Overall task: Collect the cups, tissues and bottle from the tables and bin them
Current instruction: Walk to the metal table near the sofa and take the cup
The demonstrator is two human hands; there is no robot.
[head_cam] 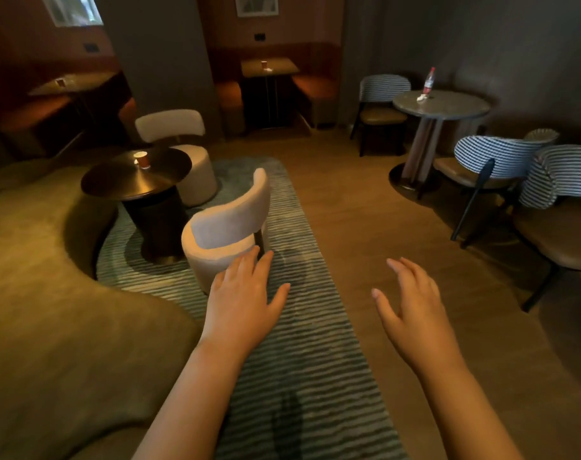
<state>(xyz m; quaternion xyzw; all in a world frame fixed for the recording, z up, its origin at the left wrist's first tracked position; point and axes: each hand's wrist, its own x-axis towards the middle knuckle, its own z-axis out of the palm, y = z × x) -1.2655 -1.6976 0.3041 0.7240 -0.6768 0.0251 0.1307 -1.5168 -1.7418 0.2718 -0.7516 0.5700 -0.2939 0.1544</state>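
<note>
Both hands, the left hand (246, 293) and the right hand (411, 307), are held out with fingers spread and relaxed, holding nothing.

An orange cup (143, 160) stands on the dark round desk (129, 184) at near left. On the grey round desk (448, 109) at far right a bottle (428, 82) stands upright, with a crumpled tissue (421, 98) just beside it. A second cup (264, 64) sits on the far booth desk (282, 66), and a third cup (60, 82) on the far-left desk (83, 82).
</note>
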